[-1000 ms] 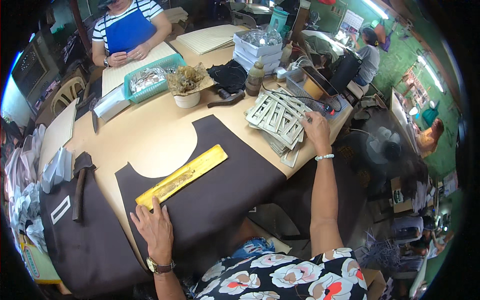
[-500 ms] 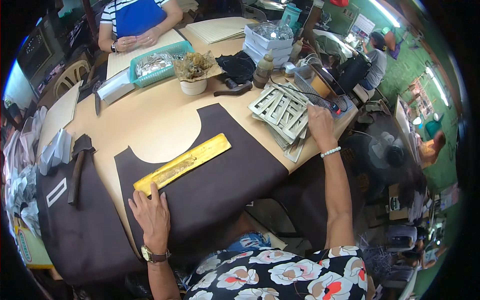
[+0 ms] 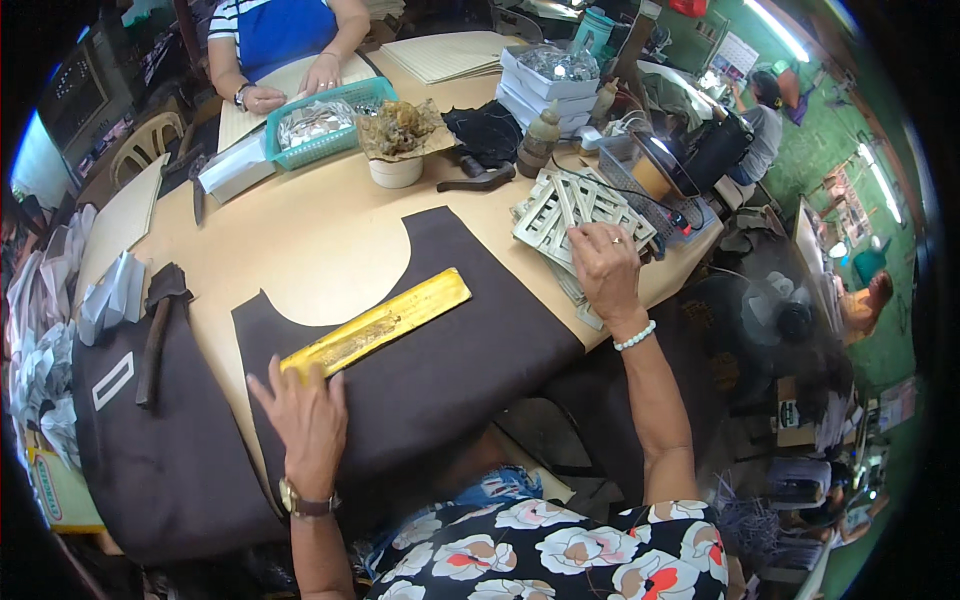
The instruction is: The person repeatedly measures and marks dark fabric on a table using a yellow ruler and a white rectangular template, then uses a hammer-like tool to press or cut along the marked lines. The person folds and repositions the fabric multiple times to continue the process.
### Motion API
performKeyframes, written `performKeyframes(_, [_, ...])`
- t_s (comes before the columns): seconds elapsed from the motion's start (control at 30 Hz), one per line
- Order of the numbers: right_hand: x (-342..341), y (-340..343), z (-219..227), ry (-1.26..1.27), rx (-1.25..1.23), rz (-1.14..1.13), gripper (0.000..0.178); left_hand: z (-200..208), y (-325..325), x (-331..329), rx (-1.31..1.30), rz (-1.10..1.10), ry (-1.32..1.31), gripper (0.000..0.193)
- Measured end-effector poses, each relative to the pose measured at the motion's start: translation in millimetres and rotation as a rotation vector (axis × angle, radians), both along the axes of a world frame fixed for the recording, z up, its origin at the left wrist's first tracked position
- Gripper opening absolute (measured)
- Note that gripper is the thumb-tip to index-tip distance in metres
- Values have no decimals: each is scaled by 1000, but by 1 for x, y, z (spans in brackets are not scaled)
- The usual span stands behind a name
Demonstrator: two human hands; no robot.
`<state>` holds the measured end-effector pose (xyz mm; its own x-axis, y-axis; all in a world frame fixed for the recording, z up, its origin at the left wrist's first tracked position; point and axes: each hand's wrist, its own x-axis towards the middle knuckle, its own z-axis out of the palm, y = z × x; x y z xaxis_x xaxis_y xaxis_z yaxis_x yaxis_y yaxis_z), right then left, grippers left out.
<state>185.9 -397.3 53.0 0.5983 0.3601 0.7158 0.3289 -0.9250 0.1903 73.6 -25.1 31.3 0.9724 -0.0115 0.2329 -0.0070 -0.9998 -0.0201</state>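
A dark brown cut panel (image 3: 450,360), like cloth or thin leather, lies before me with a curved notch at its far side. Across it rests a yellow, stained long bar (image 3: 400,318). My left hand (image 3: 308,415) is at the bar's near left end, fingers spread. On the right is a messy pile of pale slotted rectangular frames (image 3: 545,222). My right hand (image 3: 608,272) is over its near side, fingers pinched on one pale frame, which it partly hides. To the left, a hammer (image 3: 154,340) and a single white frame (image 3: 113,383) lie on another dark panel.
Past the panel stand a white tub (image 3: 396,172) topped with a stained sheet, a teal basket (image 3: 330,140), a brown bottle (image 3: 538,145) and stacked white boxes (image 3: 545,95). A dark-handled tool (image 3: 478,181) lies between. Across the table sits a person in a blue apron (image 3: 285,40).
My right hand has moved left from the pile's right side to its near side, now pinching a frame. My left fingers have spread and loosened at the bar's end.
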Motion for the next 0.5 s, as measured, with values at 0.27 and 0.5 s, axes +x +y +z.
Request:
performKeyframes(0.27, [-11, 10, -12, 40, 136, -125, 18, -3, -187, 134, -396, -741, -263, 59])
performKeyframes(0.5, [-15, 1, -12, -19, 273, -131, 25, -38, -262, 191, -449, -734, -161, 60])
